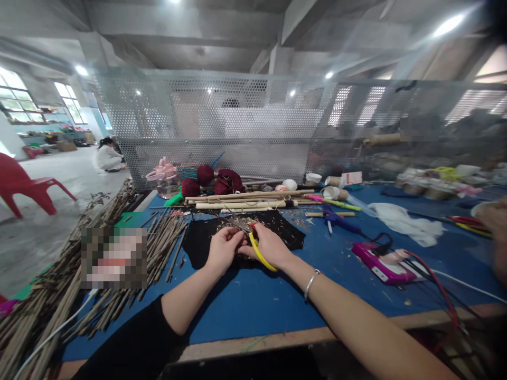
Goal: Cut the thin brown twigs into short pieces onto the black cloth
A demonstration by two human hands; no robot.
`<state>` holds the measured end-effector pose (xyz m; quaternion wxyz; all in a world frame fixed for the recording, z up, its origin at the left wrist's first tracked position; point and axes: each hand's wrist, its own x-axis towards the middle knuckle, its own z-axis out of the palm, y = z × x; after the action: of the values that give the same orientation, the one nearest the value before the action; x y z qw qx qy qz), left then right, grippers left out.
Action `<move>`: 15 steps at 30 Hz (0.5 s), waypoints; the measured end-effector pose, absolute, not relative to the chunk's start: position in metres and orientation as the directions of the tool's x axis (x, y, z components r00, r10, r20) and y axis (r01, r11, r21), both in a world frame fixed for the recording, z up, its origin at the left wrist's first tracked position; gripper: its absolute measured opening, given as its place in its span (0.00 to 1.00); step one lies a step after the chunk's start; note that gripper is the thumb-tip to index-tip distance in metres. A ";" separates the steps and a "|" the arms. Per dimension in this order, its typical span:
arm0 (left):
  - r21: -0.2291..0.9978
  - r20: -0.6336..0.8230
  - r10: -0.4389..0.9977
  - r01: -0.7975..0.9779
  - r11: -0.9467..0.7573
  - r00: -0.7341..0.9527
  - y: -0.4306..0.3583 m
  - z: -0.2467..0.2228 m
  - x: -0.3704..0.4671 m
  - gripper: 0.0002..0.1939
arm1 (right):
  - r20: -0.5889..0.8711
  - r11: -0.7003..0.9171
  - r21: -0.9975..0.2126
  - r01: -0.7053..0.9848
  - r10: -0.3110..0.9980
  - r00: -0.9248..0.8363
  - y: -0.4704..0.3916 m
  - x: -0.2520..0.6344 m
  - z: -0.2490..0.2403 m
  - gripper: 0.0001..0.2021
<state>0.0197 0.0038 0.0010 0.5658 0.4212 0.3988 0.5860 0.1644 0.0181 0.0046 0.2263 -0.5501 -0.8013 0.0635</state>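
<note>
My right hand (271, 248) is closed on pliers or cutters (259, 252) with yellow and red handles, their metal jaws pointing up and left. Beside it, my left hand (225, 247) is closed, its fingertips pinched close to the jaws; whatever they hold is too small to make out. Both hands are over a black cloth (199, 241) strewn with small plant scraps. Bundles of thin brown sticks (158, 245) lie left of the cloth.
Behind the cloth lie long pale sticks (245, 205) and dark red yarn balls (190, 188). To the right are a blue glue gun (343, 221), a magenta power strip (386, 266) and a plastic bag (412, 221). A person's blurred hand (493, 221) shows at the right edge.
</note>
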 end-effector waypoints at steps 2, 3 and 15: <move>0.944 0.056 0.998 -0.324 -0.052 0.003 0.003 0.001 0.020 0.15 | 0.320 0.414 -0.351 0.840 0.896 -0.308 0.018 0.165 0.004 0.28; 0.948 0.063 0.998 -0.313 -0.057 0.007 0.004 0.000 0.020 0.15 | 0.320 0.411 -0.350 0.842 0.897 -0.305 0.018 0.165 0.004 0.27; 0.982 0.159 0.987 -0.098 -0.161 -0.022 0.008 0.002 0.014 0.13 | 0.167 0.246 -0.340 0.908 0.966 -0.199 0.016 0.162 0.016 0.25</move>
<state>0.0142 0.0083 0.0019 0.4790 0.5095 0.4360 0.5664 0.1625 0.0163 0.0158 0.1742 -0.6083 -0.7699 0.0830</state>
